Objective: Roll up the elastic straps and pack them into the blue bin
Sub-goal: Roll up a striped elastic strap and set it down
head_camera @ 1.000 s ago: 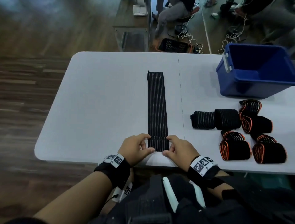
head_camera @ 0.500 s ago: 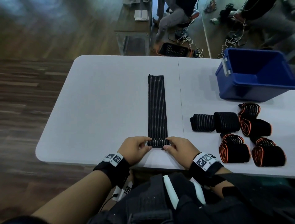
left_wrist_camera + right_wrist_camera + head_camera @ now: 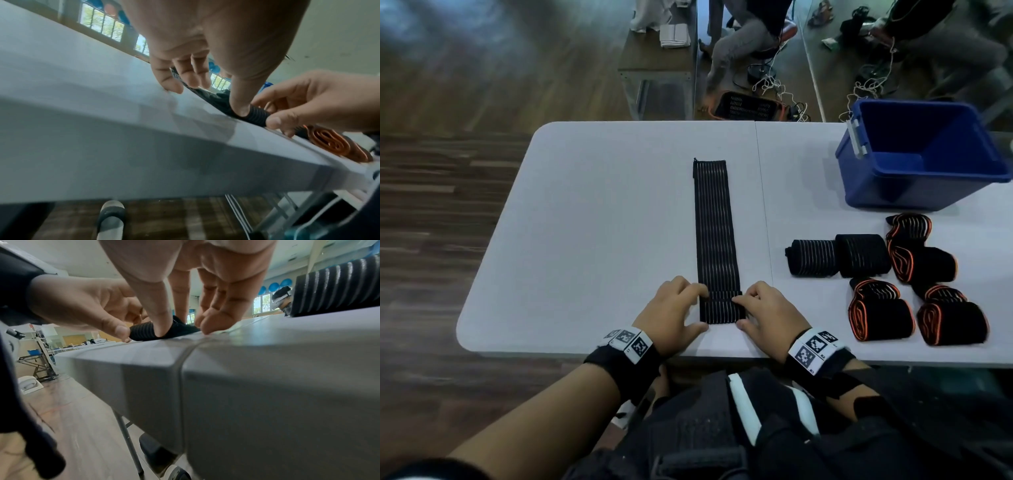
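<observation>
Left hand (image 3: pixel 671 313) and right hand (image 3: pixel 768 313) pinch the rolled near end of the long black striped elastic strap (image 3: pixel 714 222) on the white folding table (image 3: pixel 585 222)

I see soft, even daylight; bright windows (image 3: pixel 102 26) glare behind my blurred hands. The head view bends at its edges, smearing the floor (image 3: pixel 448 240). Faint shadows lie on the table (image 3: pixel 602 205).
</observation>
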A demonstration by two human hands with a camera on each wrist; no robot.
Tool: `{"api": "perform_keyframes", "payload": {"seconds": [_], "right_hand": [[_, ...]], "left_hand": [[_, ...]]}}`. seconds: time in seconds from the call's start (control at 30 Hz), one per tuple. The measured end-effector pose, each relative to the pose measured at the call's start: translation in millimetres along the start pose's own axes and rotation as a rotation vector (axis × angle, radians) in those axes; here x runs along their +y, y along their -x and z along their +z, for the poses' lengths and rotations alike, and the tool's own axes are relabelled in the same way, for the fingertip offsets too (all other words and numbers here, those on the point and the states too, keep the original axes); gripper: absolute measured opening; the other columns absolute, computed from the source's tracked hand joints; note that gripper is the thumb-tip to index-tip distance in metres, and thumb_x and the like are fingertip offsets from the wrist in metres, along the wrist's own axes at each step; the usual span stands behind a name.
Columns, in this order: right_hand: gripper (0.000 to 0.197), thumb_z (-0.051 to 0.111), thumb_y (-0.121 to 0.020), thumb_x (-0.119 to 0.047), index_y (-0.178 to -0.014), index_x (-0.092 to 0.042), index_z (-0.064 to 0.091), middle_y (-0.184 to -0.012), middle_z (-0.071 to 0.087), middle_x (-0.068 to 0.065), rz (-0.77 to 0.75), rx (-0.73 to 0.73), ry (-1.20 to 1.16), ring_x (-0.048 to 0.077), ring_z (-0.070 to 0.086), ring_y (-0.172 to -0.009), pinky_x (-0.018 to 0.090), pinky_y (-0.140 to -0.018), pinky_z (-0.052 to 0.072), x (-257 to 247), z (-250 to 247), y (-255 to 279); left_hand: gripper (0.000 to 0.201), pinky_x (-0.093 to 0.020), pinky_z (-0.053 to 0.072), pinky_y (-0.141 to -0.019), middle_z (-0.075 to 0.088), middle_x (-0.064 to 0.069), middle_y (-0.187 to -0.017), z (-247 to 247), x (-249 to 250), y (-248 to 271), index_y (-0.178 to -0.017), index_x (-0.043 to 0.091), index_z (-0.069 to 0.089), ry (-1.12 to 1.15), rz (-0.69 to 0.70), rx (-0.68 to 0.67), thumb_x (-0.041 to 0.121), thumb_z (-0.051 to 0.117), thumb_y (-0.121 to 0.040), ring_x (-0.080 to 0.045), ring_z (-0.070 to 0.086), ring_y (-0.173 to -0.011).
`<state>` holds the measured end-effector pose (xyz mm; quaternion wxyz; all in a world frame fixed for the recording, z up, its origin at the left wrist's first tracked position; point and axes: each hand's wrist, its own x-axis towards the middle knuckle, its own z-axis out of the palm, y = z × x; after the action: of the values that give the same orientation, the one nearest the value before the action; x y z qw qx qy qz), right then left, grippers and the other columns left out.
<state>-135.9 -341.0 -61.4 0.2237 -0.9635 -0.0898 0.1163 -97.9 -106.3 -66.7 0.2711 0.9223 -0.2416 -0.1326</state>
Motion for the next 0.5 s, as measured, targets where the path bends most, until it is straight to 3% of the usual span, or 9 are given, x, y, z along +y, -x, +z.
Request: {"api": "perform_keyframes", "payload": {"seconds": [0.17,0.27,0.37,0.5], "right_hand": [[0.045,0.078,-0.079,-0.024,-0.122,-0.013,0.068,-0.124,0.057,0.003,-0.07,0.055,0.098,0.026,0.055,-0.107,0.038,-0.086,0.056,-2.2,5.1,1.9],[0.047,0.079,-0.078,-0.026,-0.121,-0.012,0.067,-0.13,0.058,0.003,-0.078,0.054,0.13,0.027,0.056,-0.108,0.042,-0.087,0.057,-3.6,6.8,1.1],[0.05,0.073,-0.084,-0.036,-0.127,-0.011,0.064,-0.132,0.058,0.002,-0.054,0.052,0.107,0.026,0.056,-0.111,0.042,-0.093,0.054,-5.5,7.4,0.1],[0.044,0.063,-0.092,-0.037,-0.129,-0.013,0.063,-0.131,0.058,0.0,-0.028,0.055,0.067,0.023,0.055,-0.113,0.038,-0.098,0.049,-7.6,5.3,-2.4]], "left_hand": [[0.034,-0.043,0.053,-0.087,0.057,-0.003,-0.126,7.1,-2.1,-0.9,-0.11,0.022,0.07,-0.197,0.163,0.017,0.038,0.077,-0.081,-0.026,0.054,-0.107],[0.036,-0.043,0.056,-0.083,0.063,-0.004,-0.125,10.2,-3.5,-2.5,-0.112,0.018,0.073,-0.241,0.246,0.016,0.041,0.072,-0.083,-0.028,0.06,-0.101],[0.04,-0.041,0.054,-0.088,0.066,-0.001,-0.125,7.4,-1.5,-3.4,-0.118,0.019,0.072,-0.151,0.188,0.03,0.045,0.056,-0.092,-0.026,0.061,-0.1],[0.036,-0.038,0.046,-0.097,0.063,0.006,-0.126,3.3,5.3,-11.3,-0.126,0.025,0.063,-0.059,0.072,0.02,0.034,0.066,-0.091,-0.021,0.055,-0.108]]}}
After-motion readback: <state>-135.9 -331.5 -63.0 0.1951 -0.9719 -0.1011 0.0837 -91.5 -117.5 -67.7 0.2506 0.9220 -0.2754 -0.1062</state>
